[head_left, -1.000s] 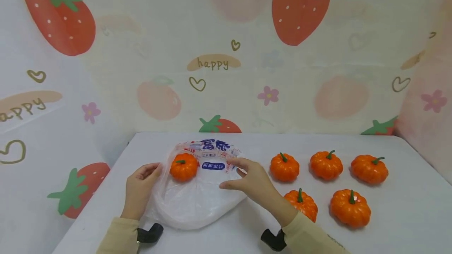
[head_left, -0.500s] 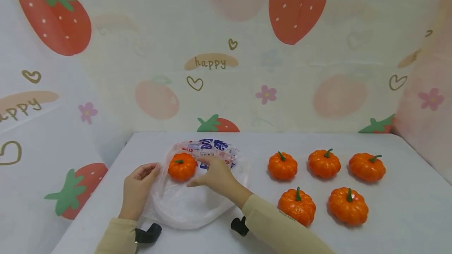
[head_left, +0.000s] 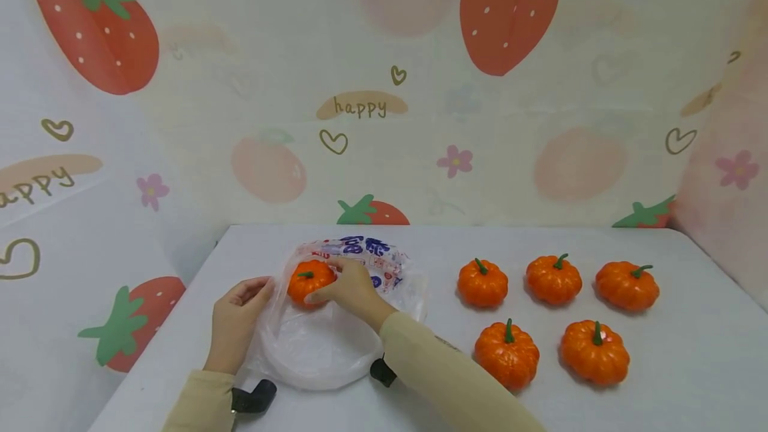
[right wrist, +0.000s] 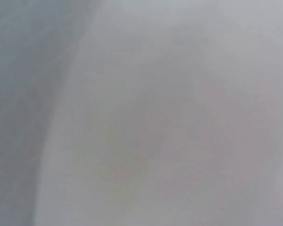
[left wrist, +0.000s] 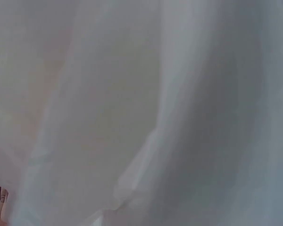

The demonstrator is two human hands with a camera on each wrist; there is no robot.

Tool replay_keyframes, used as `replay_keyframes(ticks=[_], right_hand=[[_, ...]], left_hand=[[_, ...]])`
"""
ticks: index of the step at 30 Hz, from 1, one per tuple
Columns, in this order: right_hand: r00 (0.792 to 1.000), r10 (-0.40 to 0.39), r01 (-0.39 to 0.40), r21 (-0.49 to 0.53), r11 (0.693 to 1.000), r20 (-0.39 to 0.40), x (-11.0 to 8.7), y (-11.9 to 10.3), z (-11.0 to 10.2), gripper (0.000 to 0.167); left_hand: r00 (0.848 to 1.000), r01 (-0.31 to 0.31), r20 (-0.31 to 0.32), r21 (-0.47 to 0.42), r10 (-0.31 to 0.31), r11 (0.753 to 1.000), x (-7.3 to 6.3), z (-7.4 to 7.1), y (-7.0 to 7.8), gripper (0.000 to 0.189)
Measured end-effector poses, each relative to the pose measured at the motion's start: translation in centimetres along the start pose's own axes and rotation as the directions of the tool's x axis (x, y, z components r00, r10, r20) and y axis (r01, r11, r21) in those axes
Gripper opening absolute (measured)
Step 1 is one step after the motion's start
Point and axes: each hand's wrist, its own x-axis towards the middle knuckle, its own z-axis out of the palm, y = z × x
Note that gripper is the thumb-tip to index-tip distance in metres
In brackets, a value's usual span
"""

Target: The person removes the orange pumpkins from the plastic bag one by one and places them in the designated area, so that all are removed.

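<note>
A thin white plastic bag [head_left: 327, 359] with blue and red print lies on the left half of the table, its mouth spread in a ring. Inside it sits a small orange pumpkin [head_left: 307, 279] with a green stem. My right hand [head_left: 355, 293] reaches in from the right and grips this pumpkin between thumb and fingers. At the bag's left edge, my left hand [head_left: 233, 322] pinches the plastic. Blurred film of the bag [left wrist: 108, 94] fills the left wrist view, with fingertips at the lower left corner. Only pale blur shows in the right wrist view.
Several more pumpkins stand in two rows on the white table [head_left: 672, 365] to the right; the front left pumpkin [head_left: 507, 355] is close to my right sleeve [head_left: 444, 372]. A strawberry-print curtain [head_left: 510, 105] rises behind the table.
My right hand has moved left, from above the right part of the bag to the pumpkin inside, and has taken hold of it. The left hand stays at the bag's edge.
</note>
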Motion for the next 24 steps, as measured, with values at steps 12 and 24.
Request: replay_keyframes(ticks=[12,24], right_hand=[[0.999,0.036,-0.036,0.002,0.999,-0.018,1.0,0.3,1.2,0.074],[0.999,0.016,-0.015,0.026,1.0,-0.041,1.3,0.0,1.8,0.076]], left_hand=[[1.0,0.008,0.004,-0.022,-0.008,1.0,-0.1,0.1,-0.1,0.042],[1.0,-0.011,0.002,-0.048,0.011,0.999,-0.2,0.2,0.0,0.041]])
